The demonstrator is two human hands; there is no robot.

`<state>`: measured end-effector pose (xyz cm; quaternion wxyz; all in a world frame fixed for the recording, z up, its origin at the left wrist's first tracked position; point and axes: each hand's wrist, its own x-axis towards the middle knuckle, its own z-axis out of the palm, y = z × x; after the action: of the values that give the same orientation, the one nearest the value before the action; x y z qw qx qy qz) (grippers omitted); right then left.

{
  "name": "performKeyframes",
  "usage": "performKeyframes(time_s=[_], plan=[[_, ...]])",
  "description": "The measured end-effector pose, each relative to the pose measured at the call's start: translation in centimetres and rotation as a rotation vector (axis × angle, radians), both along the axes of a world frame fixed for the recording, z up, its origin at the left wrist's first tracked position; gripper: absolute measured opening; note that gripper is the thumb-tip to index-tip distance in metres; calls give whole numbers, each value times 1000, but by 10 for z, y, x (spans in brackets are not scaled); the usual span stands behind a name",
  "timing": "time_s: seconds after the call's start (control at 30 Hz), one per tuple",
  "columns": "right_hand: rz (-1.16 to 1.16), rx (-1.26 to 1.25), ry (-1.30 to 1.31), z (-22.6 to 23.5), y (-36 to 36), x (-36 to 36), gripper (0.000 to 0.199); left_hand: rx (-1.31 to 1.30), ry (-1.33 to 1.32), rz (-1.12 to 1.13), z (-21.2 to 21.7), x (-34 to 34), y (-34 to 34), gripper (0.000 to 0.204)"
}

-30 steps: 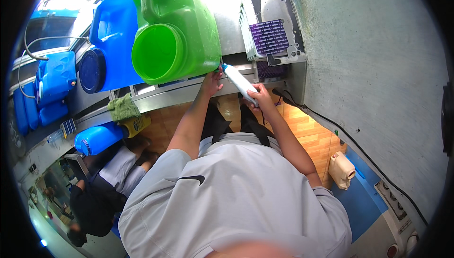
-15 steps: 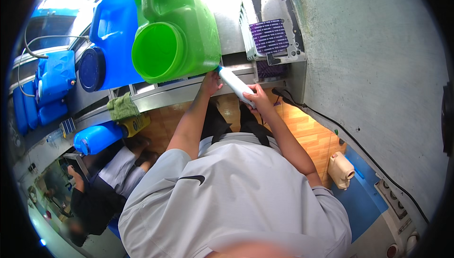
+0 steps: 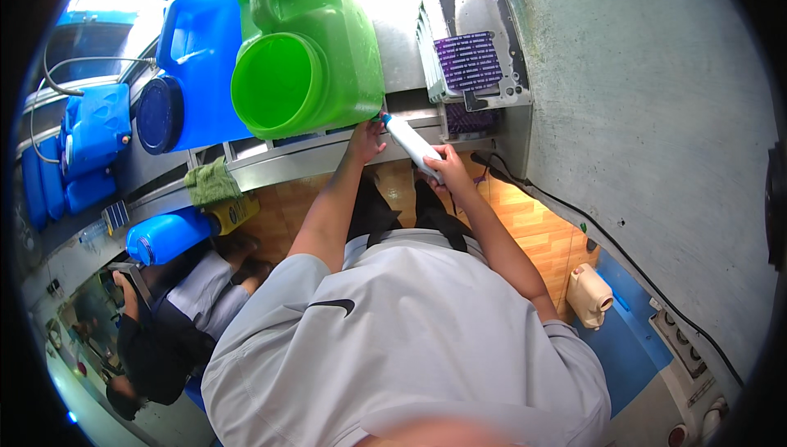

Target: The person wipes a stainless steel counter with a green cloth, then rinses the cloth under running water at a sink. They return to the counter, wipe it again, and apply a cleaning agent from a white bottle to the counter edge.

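Note:
My right hand (image 3: 445,167) is closed round the lower end of a slim white cylinder (image 3: 414,141) with a blue tip. The cylinder slants up and left, so that its tip lies beside the fingers of my left hand (image 3: 366,144). The left fingers are bent, with the upper ones pinched together near the blue tip; what they hold, if anything, is too small to make out. Just above this hand stands a large green jug (image 3: 361,70) with a round, uncapped mouth turned toward me. The cylinder's tip is close to the jug's lower right corner.
A blue jug (image 3: 205,54) with a dark cap stands left of the green one. Right of them is a metal box (image 3: 512,54) with a purple patterned packet (image 3: 469,62). A green cloth (image 3: 211,182) hangs at the counter's edge. Another person (image 3: 168,340) sits lower left. A beige canister (image 3: 589,296) is lower right.
My view has shifted slightly. The cylinder's tip and my left fingers have moved a little upward, and the other person at lower left has changed posture slightly. My right hand keeps its grip.

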<state>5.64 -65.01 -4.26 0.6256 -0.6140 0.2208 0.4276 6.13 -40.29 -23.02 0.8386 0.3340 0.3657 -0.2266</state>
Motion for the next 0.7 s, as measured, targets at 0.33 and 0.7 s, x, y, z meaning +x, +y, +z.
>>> performKeyframes(time_s=[0.33,0.7], plan=[[63,218,-63,99,-54,1,50,-55,-79,-16,-10,-4,4,30],[-364,52,-536,140,-82,84,53,-15,-4,-56,-6,37,-35,26]])
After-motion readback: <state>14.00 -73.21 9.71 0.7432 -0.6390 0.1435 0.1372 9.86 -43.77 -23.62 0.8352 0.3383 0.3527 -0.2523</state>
